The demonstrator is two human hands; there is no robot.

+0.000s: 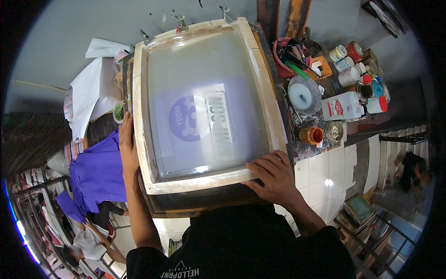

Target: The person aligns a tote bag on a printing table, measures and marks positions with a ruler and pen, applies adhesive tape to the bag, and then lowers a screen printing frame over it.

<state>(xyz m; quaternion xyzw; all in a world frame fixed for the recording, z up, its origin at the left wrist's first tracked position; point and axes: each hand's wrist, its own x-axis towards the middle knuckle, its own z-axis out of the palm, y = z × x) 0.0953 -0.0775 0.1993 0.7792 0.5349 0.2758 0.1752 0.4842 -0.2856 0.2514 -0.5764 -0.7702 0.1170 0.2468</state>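
A wooden-framed printing screen [255, 93] lies in front of me over a dark board. Its pale mesh carries a round skull design and lettering, with violet showing through. Along the frame's left outer side rests my left hand [127, 146], fingers stretched out and together. My right hand [273, 176] grips the near right corner, its fingers bent over the wood and the thumb by the near edge. Metal clamps [181, 24] stand at the far edge of the frame. The undersides of both hands are hidden.
To the right, a cluttered bench holds a pink basket [280, 65] of tools, a round pale container [303, 95], a white jug [343, 106], an orange-stained jar [311, 135] and several paint tubs. Purple fabric [100, 169] lies at left, below white sheets [93, 90]. Another person [90, 244] sits lower left.
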